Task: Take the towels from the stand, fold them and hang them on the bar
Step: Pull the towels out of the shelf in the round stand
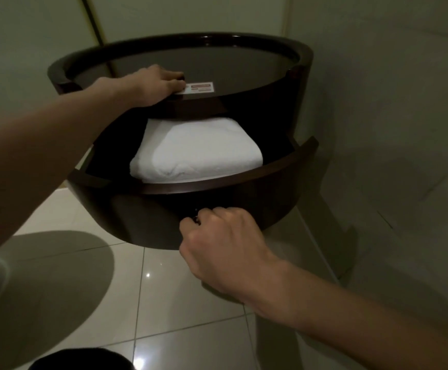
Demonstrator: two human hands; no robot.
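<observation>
A folded white towel [196, 153] is being cradled in a dark round wooden stand's [244, 62] open drawer [137, 214]; the drawer is being gripped by the right hand [223, 244]; the stand's top is being pressed by the open left hand [158, 86].

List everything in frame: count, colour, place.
stand: 1, dark brown, round, in the wall corner
drawer: 1, dark brown, open below the stand's top
towel: 1 seen, white, folded, in the drawer
sticker: 1, white and red, on the stand's top
floor tiles: many, pale, glossy, under the stand
black object: 1, bottom edge, unidentifiable
left hand: rests on the stand's top rim
right hand: fingers curled at the drawer front
</observation>
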